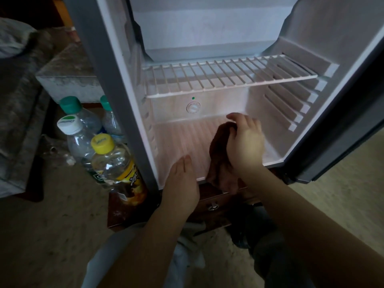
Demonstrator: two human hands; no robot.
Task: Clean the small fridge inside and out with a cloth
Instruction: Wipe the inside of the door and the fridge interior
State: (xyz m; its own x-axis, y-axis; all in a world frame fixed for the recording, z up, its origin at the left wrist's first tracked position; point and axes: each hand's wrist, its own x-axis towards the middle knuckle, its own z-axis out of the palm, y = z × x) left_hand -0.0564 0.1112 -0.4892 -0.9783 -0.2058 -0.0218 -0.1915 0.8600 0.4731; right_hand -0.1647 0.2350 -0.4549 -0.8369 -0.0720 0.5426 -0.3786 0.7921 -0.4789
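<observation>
Inside, the right hand (pixel 245 140) gripped the brown cloth (pixel 220 169) with curled fingers on the open fridge (pixel 112 59) floor; the left hand (pixel 180 179) lay flat, fingers straight, at its front edge.

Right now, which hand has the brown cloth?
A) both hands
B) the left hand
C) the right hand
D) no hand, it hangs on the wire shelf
C: the right hand grips the cloth on the fridge floor, while the left hand lies flat at the front edge with nothing in it.
</observation>
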